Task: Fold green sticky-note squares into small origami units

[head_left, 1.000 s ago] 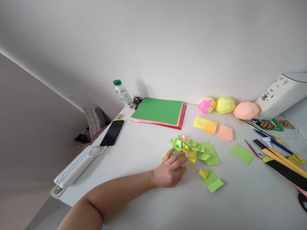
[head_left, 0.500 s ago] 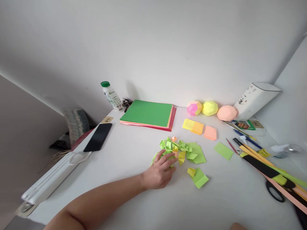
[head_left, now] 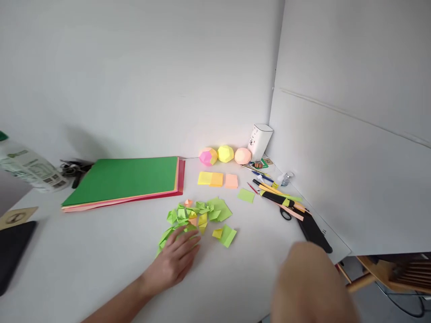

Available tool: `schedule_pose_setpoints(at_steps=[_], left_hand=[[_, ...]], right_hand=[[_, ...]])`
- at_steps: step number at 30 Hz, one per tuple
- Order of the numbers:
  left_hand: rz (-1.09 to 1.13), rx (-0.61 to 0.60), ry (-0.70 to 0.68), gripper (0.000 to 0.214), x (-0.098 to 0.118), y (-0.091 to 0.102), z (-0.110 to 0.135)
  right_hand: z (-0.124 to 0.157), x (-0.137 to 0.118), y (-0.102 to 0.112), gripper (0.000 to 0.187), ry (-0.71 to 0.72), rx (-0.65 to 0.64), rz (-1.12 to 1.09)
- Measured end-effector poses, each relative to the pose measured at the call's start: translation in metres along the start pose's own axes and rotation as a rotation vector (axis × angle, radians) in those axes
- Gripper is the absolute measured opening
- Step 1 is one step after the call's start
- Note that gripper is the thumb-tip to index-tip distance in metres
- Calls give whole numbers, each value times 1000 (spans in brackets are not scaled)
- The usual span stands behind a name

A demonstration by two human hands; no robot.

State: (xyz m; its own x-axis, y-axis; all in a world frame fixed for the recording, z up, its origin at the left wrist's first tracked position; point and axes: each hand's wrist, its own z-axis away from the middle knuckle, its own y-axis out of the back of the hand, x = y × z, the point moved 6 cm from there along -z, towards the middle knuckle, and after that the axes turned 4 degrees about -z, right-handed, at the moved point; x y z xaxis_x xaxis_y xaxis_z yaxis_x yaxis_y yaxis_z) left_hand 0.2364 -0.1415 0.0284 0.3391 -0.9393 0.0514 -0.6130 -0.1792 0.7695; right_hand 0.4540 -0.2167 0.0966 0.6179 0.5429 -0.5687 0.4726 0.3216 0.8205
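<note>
On the table (head_left: pixel 94 264), L hand (head_left: pixel 171 264) rested at near edge of green paper heap (head_left: pixel 182 213)

Fingers were loosely bent & slightly spread, palm down, tips against the nearest green pcs; undersides hidden, so couldn't tell if any was gripped. R hand was out of view, its fingers' state couldn't be told; a blurred bare limb (head_left: pixel 313 287) filled lower R foreground, which part unclear. Heap sat approx. mid-table, w/ yellow pcs (head_left: pixel 202 220) at its R side, a small orange pc (head_left: pixel 188 202) behind & flat green sheets (head_left: pixel 222 209) adjoining on R. Just R, apart from it, lay a creased green sheet (head_left: pixel 229 236) w/ a yellow folded pc (head_left: pixel 217 233) on its L edge. Farther back, yellow pad (head_left: pixel 204 178) & orange pad (head_left: pixel 217 180) touched, w/ peach pad (head_left: pixel 231 181) just beside. Behind those stood 3 faceted balls: multicolour ball (head_left: pixel 208 156), yellow ball (head_left: pixel 225 153), peach ball (head_left: pixel 242 156). Back L: stack of coloured sheets (head_left: pixel 128 179), green on top; bottle (head_left: pixel 32 167) stood past its L end.
</note>
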Motion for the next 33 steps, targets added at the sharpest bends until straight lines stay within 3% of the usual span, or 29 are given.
schedule_pose_setpoints(at_steps=[3, 5, 7, 11, 13, 16, 18, 20, 23, 26, 28, 33], left_hand=[[-29, -104, -140, 33, 19, -8, -10], [-64, -235, -128, 45, 25, -21, -20], [-77, -289, -115, 55, 30, -33, -28], [-137, -274, 62, 56, 22, -47, -28], [-191, -227, 152, 53, 18, -44, -22], [-219, -156, 335, 40, 16, -29, -12], [-97, -67, 431, 31, 19, -17, -10], [140, -11, 566, 41, 17, -12, -7], [556, 168, 918, 49, -1, -17, 8], [1049, 181, 984, 38, -10, -36, 12], [1285, 151, 995, 44, -12, -46, 12], [1406, 116, 1027, 48, -11, -49, 12]], right_hand=[[-61, 23, 1, 27, 87, -133, 20], [-80, 41, -11, 33, 33, -138, 130], [-85, 55, -27, 35, 1, -131, 187], [-82, 69, -34, 13, 17, -53, 150], [-85, 70, -29, 15, 6, -18, 54], [-96, 74, -18, 15, -140, 140, -200], [-103, 78, -19, 15, -264, 262, -464], [-109, 79, -36, 20, -351, 273, -783], [-113, 80, -64, 29, -444, 266, -1080], [-111, 82, -83, 31, -457, 257, -1154], [-108, 83, -87, 30, -431, 265, -1159], [-105, 77, -87, 19, -323, 231, -1120]])
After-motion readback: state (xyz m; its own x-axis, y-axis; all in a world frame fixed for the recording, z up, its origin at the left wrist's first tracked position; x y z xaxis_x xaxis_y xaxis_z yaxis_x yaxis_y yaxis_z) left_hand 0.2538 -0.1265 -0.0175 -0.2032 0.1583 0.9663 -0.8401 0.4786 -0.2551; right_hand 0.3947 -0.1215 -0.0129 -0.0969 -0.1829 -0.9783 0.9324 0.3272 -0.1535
